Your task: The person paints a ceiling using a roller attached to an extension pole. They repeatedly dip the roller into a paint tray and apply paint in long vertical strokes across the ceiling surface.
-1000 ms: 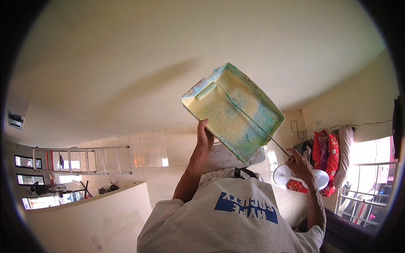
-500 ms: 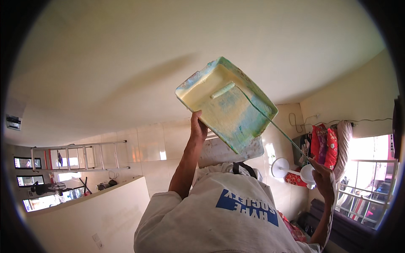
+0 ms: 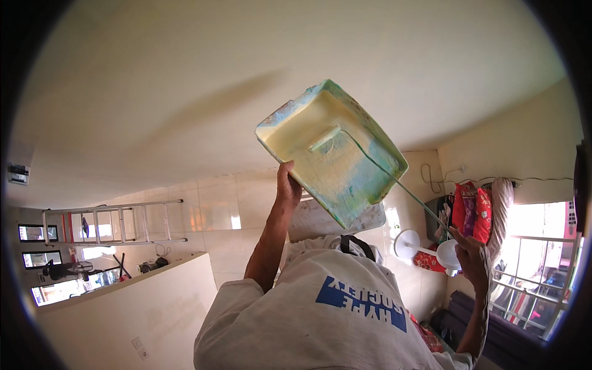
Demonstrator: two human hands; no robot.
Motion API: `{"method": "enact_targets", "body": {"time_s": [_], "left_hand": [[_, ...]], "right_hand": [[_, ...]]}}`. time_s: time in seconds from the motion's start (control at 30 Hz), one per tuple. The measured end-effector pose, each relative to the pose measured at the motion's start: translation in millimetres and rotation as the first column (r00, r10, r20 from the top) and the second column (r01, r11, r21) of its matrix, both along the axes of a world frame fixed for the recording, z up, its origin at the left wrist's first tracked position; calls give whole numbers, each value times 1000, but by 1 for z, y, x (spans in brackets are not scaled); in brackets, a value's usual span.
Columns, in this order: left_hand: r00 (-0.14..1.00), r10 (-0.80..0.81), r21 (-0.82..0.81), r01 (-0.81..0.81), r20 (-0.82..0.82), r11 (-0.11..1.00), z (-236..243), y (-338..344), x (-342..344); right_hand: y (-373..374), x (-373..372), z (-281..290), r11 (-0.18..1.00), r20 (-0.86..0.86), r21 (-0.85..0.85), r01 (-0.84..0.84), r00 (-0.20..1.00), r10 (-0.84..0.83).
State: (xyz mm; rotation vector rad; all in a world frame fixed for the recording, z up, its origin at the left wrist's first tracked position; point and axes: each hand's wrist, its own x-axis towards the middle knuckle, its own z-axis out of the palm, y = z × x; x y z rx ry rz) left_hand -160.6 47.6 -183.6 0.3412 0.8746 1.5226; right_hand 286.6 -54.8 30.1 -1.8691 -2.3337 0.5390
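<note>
My left hand (image 3: 286,184) grips the near left edge of a paint tray (image 3: 357,197), which is crusted blue and green and has pale yellow paint in it. A small roller (image 3: 324,139) lies across the middle of the tray, coated in pale paint. Its long thin green handle (image 3: 419,203) runs over the tray's right rim to my right hand (image 3: 468,256), closed around the lower end. A grey, stained board (image 3: 308,222) shows below the tray, partly hidden by it and my shirt.
An aluminium ladder (image 3: 145,222) is at the left, beyond a low partition wall (image 3: 123,317). At the right are hanging red floral fabrics (image 3: 484,216), a white round stand (image 3: 407,245), a barred window (image 3: 530,271) and wires along the wall. A large pale surface (image 3: 185,74) fills the top.
Over the last second the tray has shifted slightly up and left. The roller has slid from the tray's upper left corner toward its middle, while my right hand has moved right and lower.
</note>
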Motion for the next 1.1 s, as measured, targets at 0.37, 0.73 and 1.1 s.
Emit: {"method": "enact_targets", "body": {"time_s": [0.37,0.73,1.1], "left_hand": [[998,58,44,-58,7,997,-10,9,3],[998,53,93,-55,24,994,-24,2,-9],[998,35,57,-38,50,998,-9,14,5]], "right_hand": [[-14,36,22,1000,105,5,26,994,-27],[34,-4,-10,997,33,47,-61,998,59],[12,3,44,993,126,-93,74,990,-62]]}}
